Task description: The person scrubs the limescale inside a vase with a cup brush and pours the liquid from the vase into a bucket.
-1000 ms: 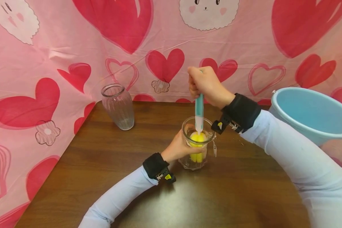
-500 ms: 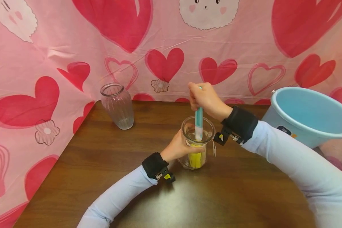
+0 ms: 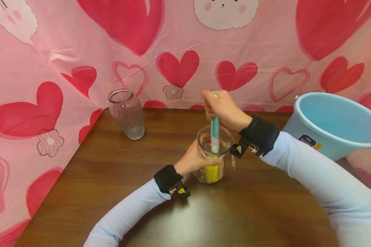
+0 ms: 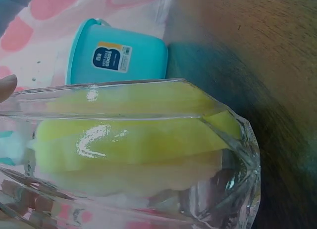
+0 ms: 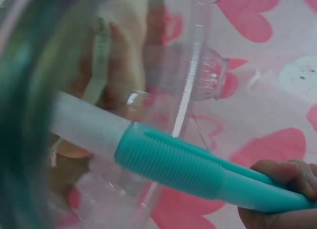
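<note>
A clear glass vase (image 3: 201, 175) with a wide round rim stands upright on the table, my left hand (image 3: 196, 159) wrapped round its neck. From above, my right hand (image 3: 222, 108) grips the teal handle of a bottle brush (image 3: 215, 128). The handle's white lower part reaches through the vase mouth. Inside the glass sits the brush's yellow and white sponge head (image 4: 133, 144), low down near the base in the left wrist view. The right wrist view shows fingers (image 5: 282, 172) curled round the teal handle. A small tag (image 3: 233, 162) hangs at the vase's right side.
A second, ribbed glass vase (image 3: 128, 115) stands at the back left of the wooden table (image 3: 259, 206). At the right is a light blue bucket (image 3: 318, 132) with a label. A pink heart-patterned cloth (image 3: 179, 31) hangs behind the table.
My right hand has moved down with the bottle brush, and the yellow sponge head has sunk from the vase's mouth towards its base. My left hand stays on the vase.
</note>
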### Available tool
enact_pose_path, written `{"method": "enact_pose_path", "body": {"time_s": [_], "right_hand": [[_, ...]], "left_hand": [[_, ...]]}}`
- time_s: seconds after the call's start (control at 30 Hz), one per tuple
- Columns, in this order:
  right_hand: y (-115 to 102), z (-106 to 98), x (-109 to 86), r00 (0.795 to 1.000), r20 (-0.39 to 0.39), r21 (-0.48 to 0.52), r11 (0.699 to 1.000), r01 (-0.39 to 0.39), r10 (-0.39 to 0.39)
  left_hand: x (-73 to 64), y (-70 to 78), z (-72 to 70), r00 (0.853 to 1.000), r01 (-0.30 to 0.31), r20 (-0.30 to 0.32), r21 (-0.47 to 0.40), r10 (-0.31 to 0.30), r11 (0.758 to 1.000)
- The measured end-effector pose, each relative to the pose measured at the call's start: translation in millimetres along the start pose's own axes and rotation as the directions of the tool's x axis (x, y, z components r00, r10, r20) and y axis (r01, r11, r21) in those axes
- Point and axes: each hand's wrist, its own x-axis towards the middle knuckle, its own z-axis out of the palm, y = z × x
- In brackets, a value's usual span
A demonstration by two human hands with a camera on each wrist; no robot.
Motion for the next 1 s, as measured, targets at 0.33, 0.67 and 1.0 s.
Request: {"method": "enact_pose_path", "body": {"time_s": [0.33, 0.67, 1.0], "right_hand": [[-19, -12, -4.1, 0.995, -0.098, 0.197, 0.98, 0.015, 0.005], [-49, -26, -6.9, 0.981, -0.192, 0.34, 0.936, 0.09, -0.024], [-62, -38, -16.7, 0.961, -0.269, 0.475, 0.859, 0.19, -0.064]], "left_hand": [[-0.7, 1.4, 1.2, 1.0, 0.003, -0.012, 0.009, -0.003, 1.0], [-2.1, 7.6, -0.7, 1.0, -0.006, 0.003, -0.015, 0.006, 1.0], [-10.1, 38.1, -6.0, 0.999, 0.026, 0.018, -0.011, -0.026, 1.0]]}}
